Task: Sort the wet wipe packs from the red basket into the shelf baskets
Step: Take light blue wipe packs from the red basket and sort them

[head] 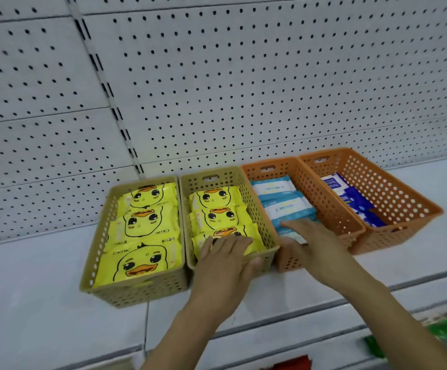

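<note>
One view only, head-worn, wide-angle. Looks forward and down onto the white shelf (30, 276); pegboard back wall (243, 76) fills the upper half. Near: row of baskets (142, 292) sits mid-frame. Straight lines bow toward the edges.

Pegboard wall (243, 76), white shelf (30, 289), green item (446, 329)

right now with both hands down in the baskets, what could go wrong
1. The left hand rests on the front yellow pack, which overlaps the packs behind it in the tan basket. It may ride up over the front wall.
2. The right hand lies over the front blue-and-white pack in the orange basket. A push could skew that basket against its neighbours.
</note>
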Demonstrator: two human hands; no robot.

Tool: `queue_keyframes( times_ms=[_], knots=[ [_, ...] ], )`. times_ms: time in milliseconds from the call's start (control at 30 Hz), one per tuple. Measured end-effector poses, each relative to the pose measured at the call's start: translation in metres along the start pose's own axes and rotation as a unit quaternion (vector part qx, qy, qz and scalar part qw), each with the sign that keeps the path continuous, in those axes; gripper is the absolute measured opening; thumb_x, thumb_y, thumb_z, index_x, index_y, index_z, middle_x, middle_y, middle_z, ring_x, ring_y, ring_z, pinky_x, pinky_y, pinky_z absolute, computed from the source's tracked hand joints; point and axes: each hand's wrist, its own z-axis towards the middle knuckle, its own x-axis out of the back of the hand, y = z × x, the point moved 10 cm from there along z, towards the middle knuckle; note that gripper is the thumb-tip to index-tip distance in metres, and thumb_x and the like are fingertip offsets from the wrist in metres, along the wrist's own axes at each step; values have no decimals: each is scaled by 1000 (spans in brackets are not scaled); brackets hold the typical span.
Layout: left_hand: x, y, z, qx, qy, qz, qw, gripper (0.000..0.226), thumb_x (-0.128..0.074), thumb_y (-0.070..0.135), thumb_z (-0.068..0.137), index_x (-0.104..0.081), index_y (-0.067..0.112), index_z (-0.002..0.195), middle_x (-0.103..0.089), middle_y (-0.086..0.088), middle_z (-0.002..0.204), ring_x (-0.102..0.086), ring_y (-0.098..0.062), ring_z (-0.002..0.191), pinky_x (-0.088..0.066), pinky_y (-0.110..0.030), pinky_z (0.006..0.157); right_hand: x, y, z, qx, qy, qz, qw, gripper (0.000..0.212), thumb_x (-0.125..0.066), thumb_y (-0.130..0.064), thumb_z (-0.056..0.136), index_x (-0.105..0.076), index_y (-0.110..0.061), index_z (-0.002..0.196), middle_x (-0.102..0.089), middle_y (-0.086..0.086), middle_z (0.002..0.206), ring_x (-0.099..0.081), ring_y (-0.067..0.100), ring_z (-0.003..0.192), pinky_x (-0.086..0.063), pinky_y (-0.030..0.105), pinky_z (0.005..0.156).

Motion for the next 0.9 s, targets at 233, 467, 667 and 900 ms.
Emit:
queue_keyframes(
  times_ms=[233,467,667,900],
  knots=[
    [14,-14,-109,-16,109,-73,991,45,-40,45,100,-44,26,140,-44,9,148,-32,-9,139,-24,-34,117,-40,-55,-107,13,84,72,994,46,-46,-38,93,-46,-26,138,-39,-5,146,-35,14,134,-40,33,101],
    [-15,-68,-252,191,-14,-94,977,53,-34,54,99,-25,36,148,-43,16,143,-43,-7,127,-39,-24,100,-124,-94,-196,-24,-96,76,992,45,-40,-48,96,-31,-42,140,-34,-26,135,-47,3,120,-42,21,87],
    [-35,-102,-398,321,-52,-173,930,51,-46,47,98,-33,36,146,-47,13,145,-45,-9,132,-43,-32,103,-197,-141,-264,-1,-254,43,966,47,-46,-47,95,-36,-36,139,-47,-10,138,-51,11,120,-47,39,93],
    [-21,-161,-552,456,-40,-166,874,54,-46,45,98,-33,28,148,-42,10,149,-41,-8,135,-34,-20,103,-276,-240,-333,55,-357,72,930,41,-52,-45,92,-46,-36,131,-53,-15,131,-56,3,111,-47,30,91]
  ],
)
